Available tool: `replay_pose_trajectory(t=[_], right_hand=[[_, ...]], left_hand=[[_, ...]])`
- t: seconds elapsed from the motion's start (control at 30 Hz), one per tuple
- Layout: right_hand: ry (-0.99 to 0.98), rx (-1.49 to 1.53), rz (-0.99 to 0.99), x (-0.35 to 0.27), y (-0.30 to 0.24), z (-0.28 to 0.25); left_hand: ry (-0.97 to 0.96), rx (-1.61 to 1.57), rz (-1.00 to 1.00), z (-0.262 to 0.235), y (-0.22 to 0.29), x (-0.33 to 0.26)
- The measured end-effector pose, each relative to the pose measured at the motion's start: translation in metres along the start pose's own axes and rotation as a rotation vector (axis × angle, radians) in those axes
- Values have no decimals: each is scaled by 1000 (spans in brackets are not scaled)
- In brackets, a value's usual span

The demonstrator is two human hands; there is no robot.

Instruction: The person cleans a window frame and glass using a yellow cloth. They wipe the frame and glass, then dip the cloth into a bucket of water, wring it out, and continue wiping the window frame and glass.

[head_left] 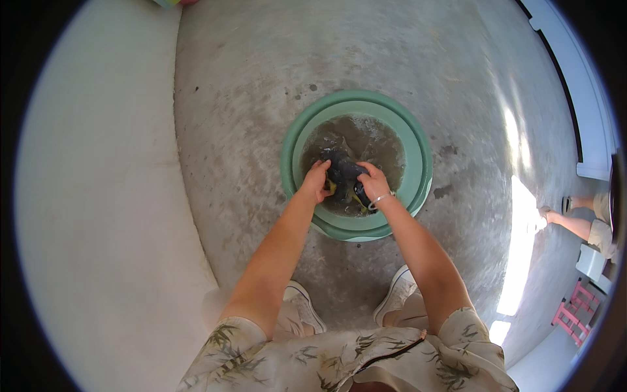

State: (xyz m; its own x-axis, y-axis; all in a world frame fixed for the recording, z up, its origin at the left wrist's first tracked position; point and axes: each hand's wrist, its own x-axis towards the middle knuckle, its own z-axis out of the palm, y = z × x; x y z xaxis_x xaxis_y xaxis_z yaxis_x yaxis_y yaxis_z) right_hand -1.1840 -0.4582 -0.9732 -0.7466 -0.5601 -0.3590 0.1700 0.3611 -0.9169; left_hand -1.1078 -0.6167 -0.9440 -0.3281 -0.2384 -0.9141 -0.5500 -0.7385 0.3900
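Both hands are clamped on a dark wet cloth (344,175) in the middle of a green basin (418,163) of murky water (372,140), which stands on the concrete floor (261,78) just ahead of the person's white shoes (398,294). The left hand (316,181) closes its grip on the bundle from the nine o'clock side, the right hand (375,183), with a bangle (381,200) at the wrist, from the three o'clock side, so the cloth lies bunched between the two fists and partly above the water, with a bit of yellow showing underneath it. Holding it from opposite sides looks suited to rubbing or wringing one half against the other, and keeping it over the basin lets water fall back in. The floor around the basin is dark with wet patches. At four o'clock another person's leg (575,225) shows near a pink stool (575,313); a pale raised surface (98,196) fills nine o'clock
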Motion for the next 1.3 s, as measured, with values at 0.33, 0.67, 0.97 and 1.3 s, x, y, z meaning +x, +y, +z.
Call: replay_pose_trajectory(t=[0.33,0.67,0.97,1.3], right_hand=[[41,-345,-41,-19,-45,17],[-18,-632,5,12,6,-25],[-80,335,277,8,-13,-18],[-88,550,83,-28,-96,-14]], left_hand=[[-159,-194,142,4,-20,-12],[53,994,936,-37,-29,34],[-8,34,48,4,-9,27],[-395,-355,77,-5,5,12]])
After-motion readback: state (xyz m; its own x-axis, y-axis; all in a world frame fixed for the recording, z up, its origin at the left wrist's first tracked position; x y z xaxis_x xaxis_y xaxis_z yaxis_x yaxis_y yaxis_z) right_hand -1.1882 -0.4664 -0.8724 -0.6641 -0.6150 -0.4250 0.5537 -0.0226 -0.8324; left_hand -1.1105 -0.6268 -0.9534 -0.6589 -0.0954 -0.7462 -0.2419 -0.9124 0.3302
